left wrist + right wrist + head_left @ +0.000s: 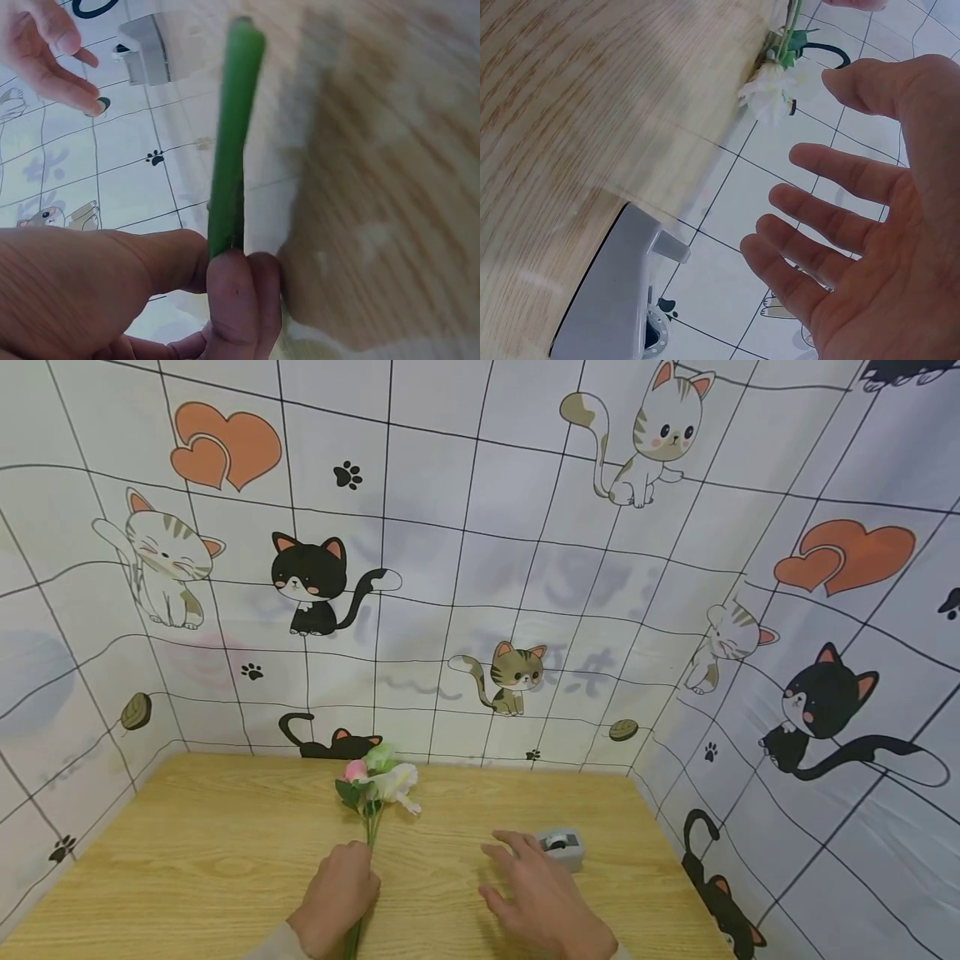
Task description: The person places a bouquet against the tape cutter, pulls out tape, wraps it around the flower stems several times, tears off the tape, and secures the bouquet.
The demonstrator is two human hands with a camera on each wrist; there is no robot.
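My left hand point(339, 893) grips the green stems of a small bunch of artificial flowers point(382, 781), which has a white bloom, a pink bud, a pale green bloom and dark leaves. In the left wrist view, the cut end of a stem point(236, 135) sticks out past the curled fingers point(232, 292). My right hand point(543, 893) is held above the table with its fingers spread and nothing in them. Just beyond it stands a grey tape dispenser point(567, 852), partly hidden behind the hand. The right wrist view shows the dispenser point(607, 292) apart from the fingers.
A wood-grain table point(225, 827) lies under both hands. White sheeting point(420, 560) printed with cats, hearts and grid lines rises behind the table's far edge and along both sides.
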